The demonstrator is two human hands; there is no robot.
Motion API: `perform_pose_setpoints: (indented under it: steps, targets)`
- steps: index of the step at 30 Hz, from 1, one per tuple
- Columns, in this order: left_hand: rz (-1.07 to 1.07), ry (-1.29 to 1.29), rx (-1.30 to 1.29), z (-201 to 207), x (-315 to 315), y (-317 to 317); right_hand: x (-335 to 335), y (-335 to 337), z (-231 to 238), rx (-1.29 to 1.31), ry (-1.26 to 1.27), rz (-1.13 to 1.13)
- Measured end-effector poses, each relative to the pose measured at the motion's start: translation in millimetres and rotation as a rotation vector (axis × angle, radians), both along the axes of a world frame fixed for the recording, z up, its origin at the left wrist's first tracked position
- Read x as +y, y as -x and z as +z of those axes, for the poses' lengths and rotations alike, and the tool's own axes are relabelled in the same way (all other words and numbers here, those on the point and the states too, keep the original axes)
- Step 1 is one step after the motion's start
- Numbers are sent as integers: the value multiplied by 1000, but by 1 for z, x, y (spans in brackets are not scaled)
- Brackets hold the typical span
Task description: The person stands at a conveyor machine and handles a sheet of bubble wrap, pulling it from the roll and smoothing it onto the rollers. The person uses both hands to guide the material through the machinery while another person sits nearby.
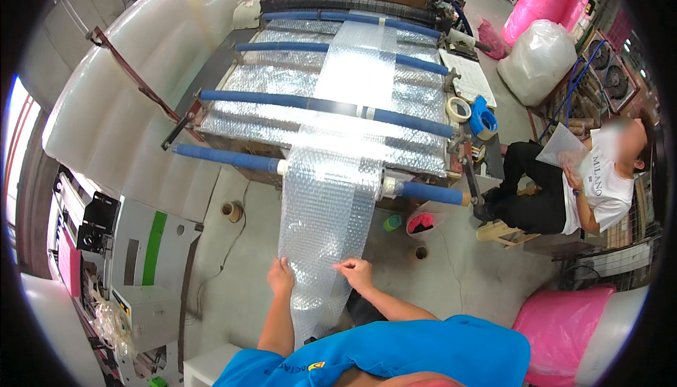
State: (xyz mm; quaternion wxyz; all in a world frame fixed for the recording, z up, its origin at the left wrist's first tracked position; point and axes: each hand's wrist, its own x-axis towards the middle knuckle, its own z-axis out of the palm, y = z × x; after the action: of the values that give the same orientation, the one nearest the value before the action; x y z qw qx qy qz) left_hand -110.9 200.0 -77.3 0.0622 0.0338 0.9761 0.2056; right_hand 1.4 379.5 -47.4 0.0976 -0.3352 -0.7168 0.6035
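A long strip of clear bubble wrap (328, 204) comes off the machine over the nearest blue roller (226, 156) and hangs down toward me. My left hand (281, 275) is closed on the strip's left edge. With fingers pinched together, my right hand (357, 274) grips the bubble wrap a little in from its right edge. Below my hands the strip runs on down to my body, where its end is hidden.
Behind are more blue rollers (416, 120) over a silvery bubbled bed (261, 77). Tape rolls (483, 120) lie at its right side. To the right, a seated person (613, 175) holds a clear sheet. Pink wrapped rolls (564, 330) stand lower right; a grey-and-green machine (151, 246) stands left.
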Motion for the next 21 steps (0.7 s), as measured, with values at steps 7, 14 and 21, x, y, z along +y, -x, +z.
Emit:
perform_pose_setpoints:
  steps: [7,14,21]
  targets:
    - [29,33,-154,-4,8,15,12,6,-6,16,-141,82]
    - [-6,-116,-44,10,67,78,61,63,10,129,-246,-39]
    - [84,-464,-29,64,109,106,89,83,62,303,-296,-46]
